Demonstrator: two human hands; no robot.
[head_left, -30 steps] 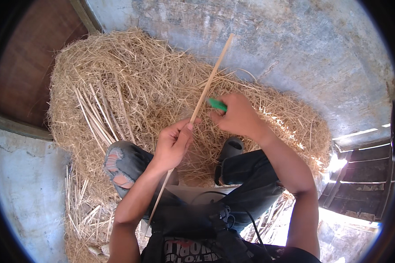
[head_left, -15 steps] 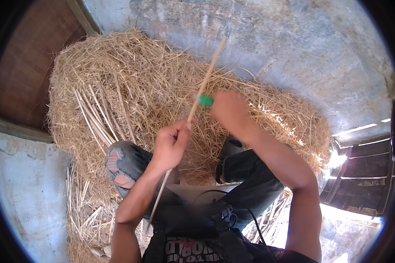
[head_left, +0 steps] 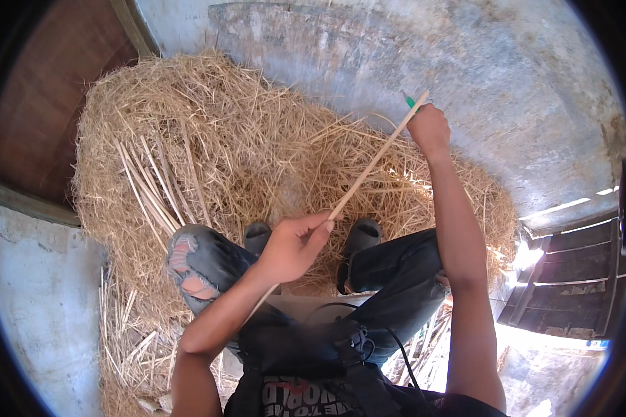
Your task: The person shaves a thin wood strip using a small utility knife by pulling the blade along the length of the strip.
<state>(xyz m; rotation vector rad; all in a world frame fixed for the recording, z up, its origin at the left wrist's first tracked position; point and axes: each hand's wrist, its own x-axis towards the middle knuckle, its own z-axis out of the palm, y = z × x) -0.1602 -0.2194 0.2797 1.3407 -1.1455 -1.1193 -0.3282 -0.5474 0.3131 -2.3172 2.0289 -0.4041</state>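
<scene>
A long, thin pale wooden stick [head_left: 370, 171] slants from my lap up toward the far right. My left hand [head_left: 293, 244] is closed round its lower part, with thumb and fingers pinching it above my knees. Near the stick's far tip, my right hand [head_left: 430, 129] is closed on a small green tool [head_left: 411, 103]. The tool lies against or right beside the stick; I cannot tell if they touch. A thin tip shows beyond the green part, but its exact kind is too small to make out.
A big heap of straw [head_left: 236, 125] spreads under and ahead of my feet. Several cut sticks [head_left: 149, 182] lie on it at the left, beyond my torn-jeans knee [head_left: 191, 267]. A grey wall [head_left: 368, 55] stands behind the heap, with dark slats [head_left: 570, 278] at the right.
My right hand has moved with the green tool away from me and rightward, out to the stick's tip. My left hand has shifted right and nearer, and the stick leans further right.
</scene>
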